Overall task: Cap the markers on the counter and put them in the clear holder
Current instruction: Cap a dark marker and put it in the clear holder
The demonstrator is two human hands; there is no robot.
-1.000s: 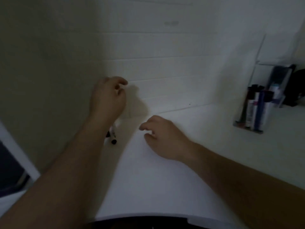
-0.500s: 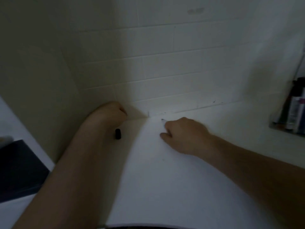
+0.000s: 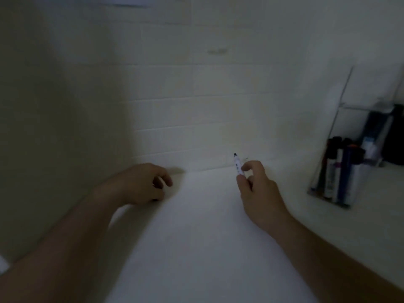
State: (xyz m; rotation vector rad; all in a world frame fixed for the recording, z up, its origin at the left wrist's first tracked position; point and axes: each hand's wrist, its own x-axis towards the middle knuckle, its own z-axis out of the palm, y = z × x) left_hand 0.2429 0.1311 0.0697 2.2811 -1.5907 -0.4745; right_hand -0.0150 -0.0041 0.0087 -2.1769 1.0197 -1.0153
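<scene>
My right hand [image 3: 260, 193] has a pinch grip on an uncapped white marker [image 3: 237, 166], black tip up, well left of the clear holder [image 3: 336, 171]. My left hand [image 3: 142, 184] rests curled on the desk [image 3: 196, 237]; whether it holds anything I can't tell.

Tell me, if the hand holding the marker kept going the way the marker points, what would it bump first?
Probably the tiled wall. The right hand aims the uncapped marker up toward it, though depth is unclear.

bare counter [image 3: 196, 237] between hands, holder [image 3: 334, 171] crowded at right
</scene>
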